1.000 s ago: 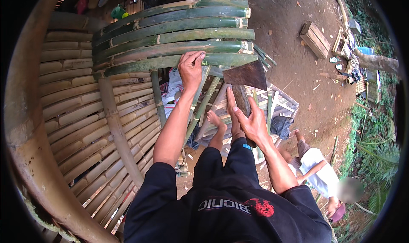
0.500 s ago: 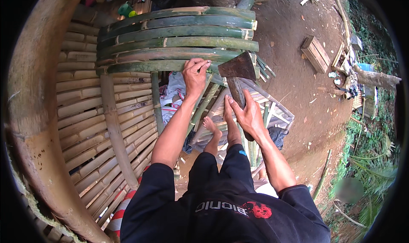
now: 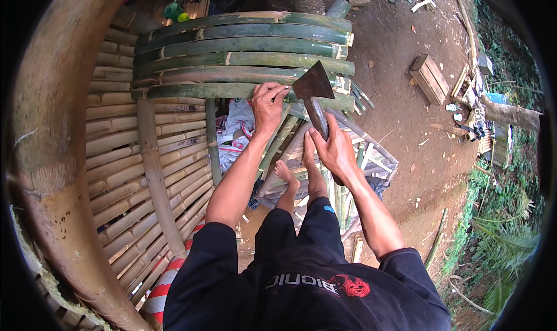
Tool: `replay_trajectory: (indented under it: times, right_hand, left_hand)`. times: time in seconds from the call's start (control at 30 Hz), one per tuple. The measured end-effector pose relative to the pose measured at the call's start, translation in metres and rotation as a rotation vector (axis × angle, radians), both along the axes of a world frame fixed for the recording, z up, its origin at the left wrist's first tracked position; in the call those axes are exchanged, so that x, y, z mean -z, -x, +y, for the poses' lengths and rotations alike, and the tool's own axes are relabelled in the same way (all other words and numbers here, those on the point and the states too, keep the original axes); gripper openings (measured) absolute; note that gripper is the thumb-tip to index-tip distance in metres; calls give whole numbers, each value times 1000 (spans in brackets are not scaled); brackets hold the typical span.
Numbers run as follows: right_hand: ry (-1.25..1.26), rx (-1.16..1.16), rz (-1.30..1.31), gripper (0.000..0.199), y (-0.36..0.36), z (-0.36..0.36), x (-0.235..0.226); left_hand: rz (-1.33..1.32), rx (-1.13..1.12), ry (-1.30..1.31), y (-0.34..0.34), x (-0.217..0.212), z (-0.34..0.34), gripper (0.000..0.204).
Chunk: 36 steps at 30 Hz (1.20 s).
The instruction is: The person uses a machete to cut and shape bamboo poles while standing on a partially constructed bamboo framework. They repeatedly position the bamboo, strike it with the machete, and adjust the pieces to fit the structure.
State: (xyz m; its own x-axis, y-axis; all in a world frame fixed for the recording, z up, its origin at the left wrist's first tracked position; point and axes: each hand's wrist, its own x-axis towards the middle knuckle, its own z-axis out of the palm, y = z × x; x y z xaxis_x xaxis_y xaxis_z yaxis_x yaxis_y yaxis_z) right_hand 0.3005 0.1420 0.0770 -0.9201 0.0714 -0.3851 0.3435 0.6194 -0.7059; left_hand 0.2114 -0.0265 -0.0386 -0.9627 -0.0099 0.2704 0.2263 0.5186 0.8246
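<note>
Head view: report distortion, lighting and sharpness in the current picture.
Head view: fisheye distortion bows the thick bamboo post at left, and black fills the corners; head view: daylight shows the ground at right clearly, while the upper-left background is dim; head view: the axe has clear edges without strong glare, the greenery near the right rim looks softer.

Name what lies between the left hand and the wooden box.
In the head view, from the left hand toward the wooden box come the axe head, a green bamboo slat's end, thin bamboo pieces, then brown soil.
</note>
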Motion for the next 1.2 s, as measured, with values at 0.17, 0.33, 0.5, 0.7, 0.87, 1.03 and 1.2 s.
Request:
replay_trajectory:
  times: [0.17, 0.33, 0.5, 0.7, 0.87, 1.03, 1.2]
  right_hand:
    - [42, 18, 213, 46, 14, -10, -18]
    - [1, -37, 227, 40, 18, -16, 8]
    - [5, -60, 204, 35, 29, -19, -22]
    - [-130, -186, 91, 32, 16, -13, 12]
    - [-10, -11, 219, 33, 19, -23, -17]
    - [-95, -72, 149, 37, 9, -15, 22]
    - [-17, 77, 117, 35, 0, -14, -14]
  left_hand:
    - [6, 4, -1, -1, 1, -1, 12]
    - [49, 9, 18, 0, 6, -1, 12]
    - [37, -7, -30, -2, 5, 0, 12]
    - [60, 26, 18, 1, 3, 0, 12]
    - [72, 10, -26, -2, 6, -2, 11]
    - [75, -1, -2, -2, 7, 1, 10]
    - [55, -5, -33, 2, 4, 1, 10]
